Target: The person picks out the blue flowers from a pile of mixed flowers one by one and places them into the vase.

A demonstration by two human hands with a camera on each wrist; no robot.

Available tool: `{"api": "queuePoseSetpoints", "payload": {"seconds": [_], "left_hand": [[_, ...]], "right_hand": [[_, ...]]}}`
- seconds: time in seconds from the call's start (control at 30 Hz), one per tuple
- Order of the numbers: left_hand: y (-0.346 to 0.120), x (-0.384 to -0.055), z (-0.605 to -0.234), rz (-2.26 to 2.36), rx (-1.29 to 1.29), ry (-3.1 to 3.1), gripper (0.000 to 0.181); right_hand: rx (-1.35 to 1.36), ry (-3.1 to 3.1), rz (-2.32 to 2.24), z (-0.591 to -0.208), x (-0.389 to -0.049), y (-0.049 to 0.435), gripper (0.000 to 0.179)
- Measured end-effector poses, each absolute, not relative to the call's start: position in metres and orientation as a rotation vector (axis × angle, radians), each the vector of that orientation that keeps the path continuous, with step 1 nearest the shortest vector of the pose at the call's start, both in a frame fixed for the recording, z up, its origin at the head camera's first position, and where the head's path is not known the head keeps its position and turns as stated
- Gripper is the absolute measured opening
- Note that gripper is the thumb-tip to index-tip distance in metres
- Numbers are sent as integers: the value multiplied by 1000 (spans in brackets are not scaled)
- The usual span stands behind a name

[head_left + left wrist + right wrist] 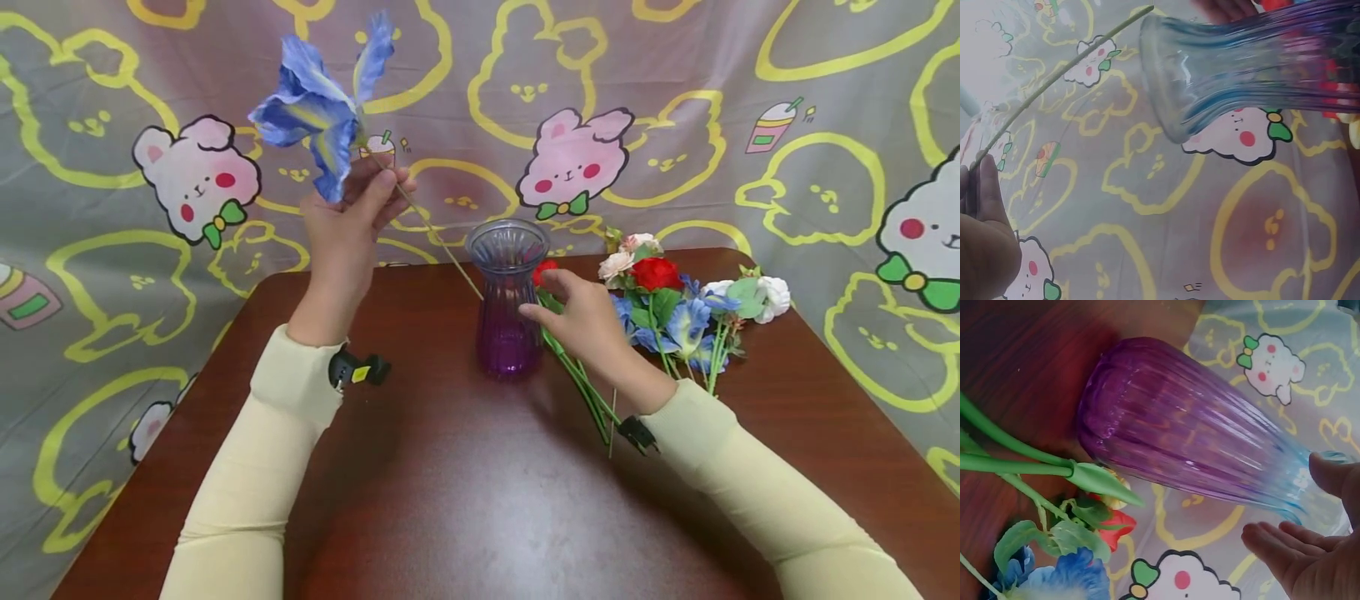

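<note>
In the head view a blue artificial iris (315, 112) is raised at the upper left, pinched near its bloom by my left hand (347, 229). Its thin stem (435, 233) slants down to the right, the lower end close by the vase. A ribbed glass vase (508, 333), purple at the base and clear towards its flared rim, stands upright on the table. My right hand (588, 325) is at the vase's right side, thumb and fingers spread on either side of the neck. The left wrist view has the bare stem (1063, 78) passing near the vase's rim.
Right of the vase lies a bunch of artificial flowers: red roses (656, 273), pale pink blooms (617, 265), blue irises (686, 325) and white blooms (772, 298). Their green stems (588, 400) reach under my right forearm. Behind the brown table (480, 500) hangs a cartoon-printed cloth (675, 58).
</note>
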State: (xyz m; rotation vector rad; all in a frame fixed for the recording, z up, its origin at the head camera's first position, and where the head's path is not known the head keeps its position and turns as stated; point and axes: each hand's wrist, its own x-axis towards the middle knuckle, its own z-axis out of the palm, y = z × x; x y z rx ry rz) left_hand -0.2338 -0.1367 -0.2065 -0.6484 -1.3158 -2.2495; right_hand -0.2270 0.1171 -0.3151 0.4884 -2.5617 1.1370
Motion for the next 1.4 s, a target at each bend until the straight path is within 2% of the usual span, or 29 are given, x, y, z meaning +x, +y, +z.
{"api": "queuePoseSetpoints", "payload": {"seconds": [0.13,0.23,0.63,0.77,0.97,1.1,1.27,1.4], "left_hand": [[-134,-240,-195,-2279,-598,-1286,14],[-132,-247,-190,-2305,-565,-1260,13],[-123,-276,-195,-2341,-513,-1201,11],[-118,-283,-202,-2286,-488,-1314,14],[-109,-294,-217,-2314,-443,-1408,10],[-105,-300,-228,-2300,-436,-1490,15],[-102,-304,-238,-2244,-473,-1585,22],[-102,-306,-244,-2216,-504,-1632,20]], "right_hand": [[486,-2623,1129,-318,-235,114,77],[508,-2630,1131,-320,-239,110,83],[541,-2589,1210,-330,-250,100,77],[526,-2592,1230,-332,-253,97,73],[499,-2584,1246,-335,-255,95,70],[480,-2590,1258,-335,-255,94,71],[477,-2585,1263,-333,-254,94,71],[491,-2578,1253,-332,-255,93,69]]}}
